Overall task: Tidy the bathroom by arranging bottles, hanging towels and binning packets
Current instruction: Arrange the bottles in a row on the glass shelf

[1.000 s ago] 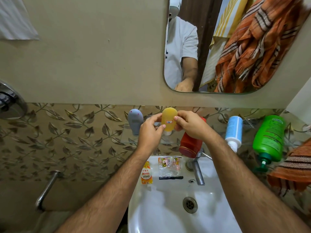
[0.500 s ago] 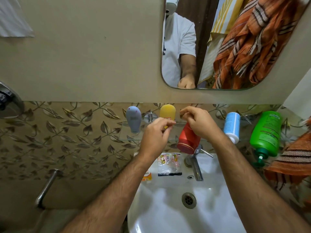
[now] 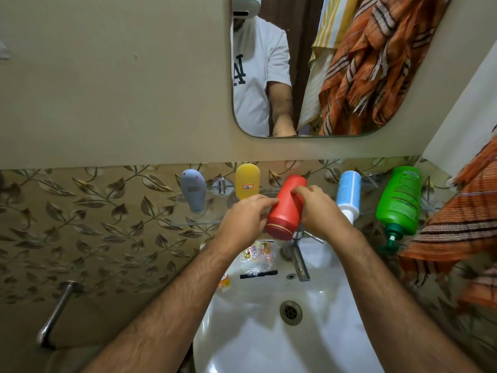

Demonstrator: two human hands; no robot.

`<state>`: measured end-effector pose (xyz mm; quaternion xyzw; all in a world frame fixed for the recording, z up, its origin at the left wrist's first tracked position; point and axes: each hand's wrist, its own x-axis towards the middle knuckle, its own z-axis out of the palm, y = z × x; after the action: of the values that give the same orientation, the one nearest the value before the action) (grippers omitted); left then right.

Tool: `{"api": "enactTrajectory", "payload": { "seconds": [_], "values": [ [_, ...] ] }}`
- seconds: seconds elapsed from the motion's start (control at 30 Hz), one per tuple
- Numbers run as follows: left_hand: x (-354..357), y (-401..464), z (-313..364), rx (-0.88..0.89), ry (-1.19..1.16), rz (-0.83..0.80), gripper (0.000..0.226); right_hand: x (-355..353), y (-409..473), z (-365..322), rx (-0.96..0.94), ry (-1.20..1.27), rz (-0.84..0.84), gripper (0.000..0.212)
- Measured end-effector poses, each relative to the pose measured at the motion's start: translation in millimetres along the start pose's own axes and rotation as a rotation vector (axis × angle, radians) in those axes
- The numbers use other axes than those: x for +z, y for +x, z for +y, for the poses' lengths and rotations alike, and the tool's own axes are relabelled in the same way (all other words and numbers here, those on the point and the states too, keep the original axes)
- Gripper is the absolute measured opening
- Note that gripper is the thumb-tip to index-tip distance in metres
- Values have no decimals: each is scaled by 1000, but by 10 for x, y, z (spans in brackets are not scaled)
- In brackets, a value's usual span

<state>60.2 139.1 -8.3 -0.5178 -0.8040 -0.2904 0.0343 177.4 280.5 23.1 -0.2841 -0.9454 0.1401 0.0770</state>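
**Inspector:** Report the red bottle's position and heading.

**Operator:** I see the red bottle [image 3: 285,208] above the back of the sink [image 3: 242,332], in front of the glass shelf [image 3: 185,214]. Its long axis is tilted: the rounded end points up and away toward the wall, the gold-ringed flat end points down toward me and slightly left, just over the tap [image 3: 297,258].

**Inspector:** Hands?

**Operator:** My left hand [image 3: 243,219] has its fingertips against the bottle's left side, fingers curled. My right hand [image 3: 320,211] grips the right side, fingers wrapped over the upper body. Both hold the bottle; neither is spread wide.

**Inspector:** Other bottles?

**Operator:** On the shelf, a grey bottle [image 3: 193,193] and a yellow bottle [image 3: 247,181] stand cap down, long axes near upright, the yellow one just left of the red. To the right, a blue-and-white bottle [image 3: 348,193] also points nozzle down, and a green pump bottle [image 3: 400,201] leans with its pump toward the sink.

**Inspector:** Surface and room?

**Operator:** The sink is white, with a drain [image 3: 291,312] in the bowl. On its back ledge lie clear packets [image 3: 258,258] and an orange sachet [image 3: 224,281], partly hidden by my left arm. The wall is leaf-patterned tile below, plain beige above. A mirror [image 3: 336,65] shows a person in a white shirt and an orange striped towel [image 3: 376,63]; another orange towel [image 3: 462,227] hangs at the right edge. A metal pipe [image 3: 56,313] runs at the lower left.
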Motion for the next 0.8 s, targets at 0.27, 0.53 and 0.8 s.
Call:
{"api": "enactTrajectory", "payload": {
  "seconds": [0.27, 0.53, 0.8],
  "values": [
    [28, 13, -11, 10, -7, -14, 56, -13, -56, 88, -40, 5, -45, 82],
    [58, 123, 202, -89, -320, 176, 52, -316, -12, 164, -74, 304, 31, 59],
    [-43, 426, 437, -124, -506, 309, 39, -465, 56, 246, -105, 660, 70, 25]
  ]
}}
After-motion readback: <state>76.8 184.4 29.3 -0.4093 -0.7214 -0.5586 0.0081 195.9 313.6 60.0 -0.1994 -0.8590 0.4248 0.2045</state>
